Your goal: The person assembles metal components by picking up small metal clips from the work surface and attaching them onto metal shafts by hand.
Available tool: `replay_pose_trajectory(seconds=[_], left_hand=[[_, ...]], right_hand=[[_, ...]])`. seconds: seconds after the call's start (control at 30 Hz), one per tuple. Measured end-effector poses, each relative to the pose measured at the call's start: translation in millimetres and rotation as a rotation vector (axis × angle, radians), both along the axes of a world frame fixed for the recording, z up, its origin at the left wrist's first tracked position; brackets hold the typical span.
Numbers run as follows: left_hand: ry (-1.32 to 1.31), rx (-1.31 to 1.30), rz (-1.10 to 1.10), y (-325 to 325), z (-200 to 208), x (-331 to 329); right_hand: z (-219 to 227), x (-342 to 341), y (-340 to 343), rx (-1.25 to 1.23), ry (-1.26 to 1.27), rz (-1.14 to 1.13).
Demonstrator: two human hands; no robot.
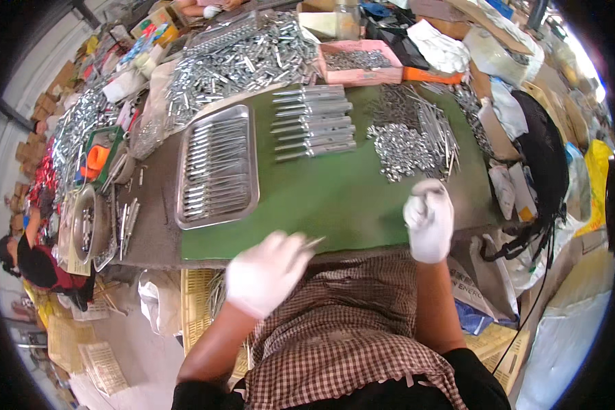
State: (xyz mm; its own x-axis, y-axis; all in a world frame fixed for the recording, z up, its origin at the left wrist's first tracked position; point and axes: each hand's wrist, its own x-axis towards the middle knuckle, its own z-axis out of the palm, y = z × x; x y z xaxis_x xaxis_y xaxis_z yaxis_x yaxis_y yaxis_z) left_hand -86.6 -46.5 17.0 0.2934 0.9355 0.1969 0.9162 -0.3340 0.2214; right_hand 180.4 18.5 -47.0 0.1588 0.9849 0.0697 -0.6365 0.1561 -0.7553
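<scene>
My left hand [266, 273], in a white glove and blurred, is over the near edge of the green mat [307, 205]. Its fingers are closed on a slim metal piece [314, 242], whose tip pokes out to the right. My right hand [430, 222], also gloved, is curled shut near a pile of small shiny metal parts [396, 150]; what it holds is hidden. Beside that pile lie thin metal rods [439, 130] and dark small pins [393, 102]. Several metal tools with slender shafts [314, 123] lie in a stack at the mat's far middle.
A steel tray [254, 184] of neatly rowed metal shafts stands on the left. Behind lie a large heap of metal parts [253, 61] and a pink box [328, 76]. A green bin with orange handles [97, 158] is far left. Another person [41, 263] is at the left.
</scene>
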Motion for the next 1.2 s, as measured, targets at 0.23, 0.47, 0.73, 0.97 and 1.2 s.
replay_pose_trajectory(seconds=[0.23, 0.47, 0.73, 0.97, 1.2], left_hand=[[-0.022, -0.105, 0.255, -47, 25, -69], [-0.136, 0.29, -0.185, 110, -19, 26], [0.046, 0.232, -0.128, 161, -38, 49], [0.048, 0.2, -0.253, 165, -40, 40], [-0.208, 0.067, -0.321, 127, -44, 21]], right_hand=[[21, -8, -12, -0.083, -0.188, -0.055], [28, -4, -11, -0.173, -0.417, -0.001], [28, -6, -14, -0.172, -0.415, -0.008], [27, -6, -15, -0.129, -0.423, 0.033], [27, -5, -21, -0.092, -0.508, 0.094]])
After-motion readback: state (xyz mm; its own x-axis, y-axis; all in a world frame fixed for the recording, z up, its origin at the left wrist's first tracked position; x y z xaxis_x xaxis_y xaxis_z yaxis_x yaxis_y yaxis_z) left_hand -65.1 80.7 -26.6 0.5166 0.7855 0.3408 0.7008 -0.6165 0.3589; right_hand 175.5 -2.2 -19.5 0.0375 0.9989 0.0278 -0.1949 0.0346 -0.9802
